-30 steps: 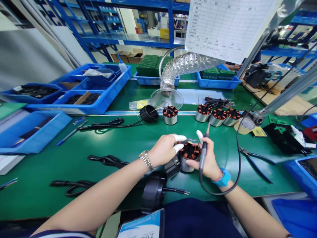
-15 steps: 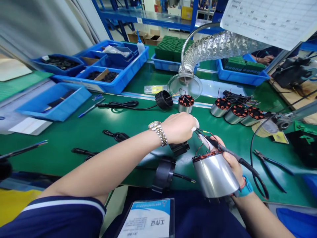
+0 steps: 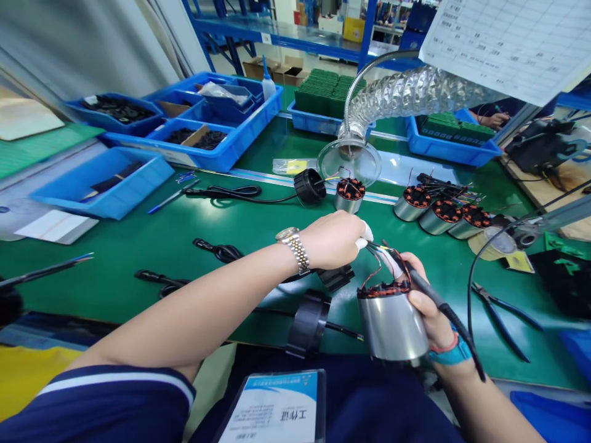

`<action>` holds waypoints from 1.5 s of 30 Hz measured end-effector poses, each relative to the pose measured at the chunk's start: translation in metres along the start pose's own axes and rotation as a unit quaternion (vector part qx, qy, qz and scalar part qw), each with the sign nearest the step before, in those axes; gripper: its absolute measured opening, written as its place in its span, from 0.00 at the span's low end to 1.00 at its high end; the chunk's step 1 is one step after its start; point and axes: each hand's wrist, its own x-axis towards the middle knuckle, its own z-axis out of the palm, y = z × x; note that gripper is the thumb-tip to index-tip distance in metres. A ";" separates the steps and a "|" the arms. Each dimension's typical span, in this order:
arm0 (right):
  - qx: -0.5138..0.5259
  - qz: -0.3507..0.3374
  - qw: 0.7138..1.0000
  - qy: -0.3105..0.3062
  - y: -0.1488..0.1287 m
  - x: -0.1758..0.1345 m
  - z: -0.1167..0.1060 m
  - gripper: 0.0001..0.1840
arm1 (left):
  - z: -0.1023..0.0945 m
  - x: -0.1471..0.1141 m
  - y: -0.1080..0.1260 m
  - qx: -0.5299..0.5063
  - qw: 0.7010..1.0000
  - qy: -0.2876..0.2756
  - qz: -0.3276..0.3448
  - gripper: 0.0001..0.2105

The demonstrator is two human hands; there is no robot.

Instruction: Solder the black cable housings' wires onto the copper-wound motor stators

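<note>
My left hand [image 3: 335, 240], with white covers on its fingertips, pinches the ends of several thin wires [image 3: 375, 249]. These wires rise from a silver motor cylinder [image 3: 394, 326] with copper windings in its top. Around a black soldering iron [image 3: 425, 283] my right hand [image 3: 434, 314] is closed, its thumb against the cylinder's upper edge; the hold underneath is hidden. The iron's tip is hard to make out among the wires. Below my left hand, a black round cap [image 3: 308, 323] with a cable lies at the table's front edge.
Similar motors [image 3: 446, 215] stand at the right, and one motor [image 3: 349, 194] sits under the fume hose [image 3: 360, 126]. Pliers [image 3: 501, 317] lie right of my right hand. Blue bins [image 3: 221, 157] occupy the back left. A co-worker's hand [image 3: 498, 120] shows at the far right.
The motor cylinder has turned more upright and shifted slightly left. The soldering iron has tilted more steeply, its cord swinging with it. My left hand keeps its pinch on the wires.
</note>
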 end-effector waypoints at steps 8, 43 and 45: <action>-0.261 -0.230 0.938 -0.007 0.028 0.037 -0.028 0.38 | 0.009 -0.005 0.009 -0.048 0.997 0.048 0.039 0.11; -0.242 -0.157 0.957 -0.039 -0.006 0.039 -0.036 0.19 | 0.043 0.004 0.017 -0.293 0.946 -0.072 -0.118 0.10; -0.280 -0.150 0.948 -0.022 -0.008 0.039 -0.038 0.18 | 0.045 0.004 0.016 -0.302 0.943 -0.076 -0.115 0.09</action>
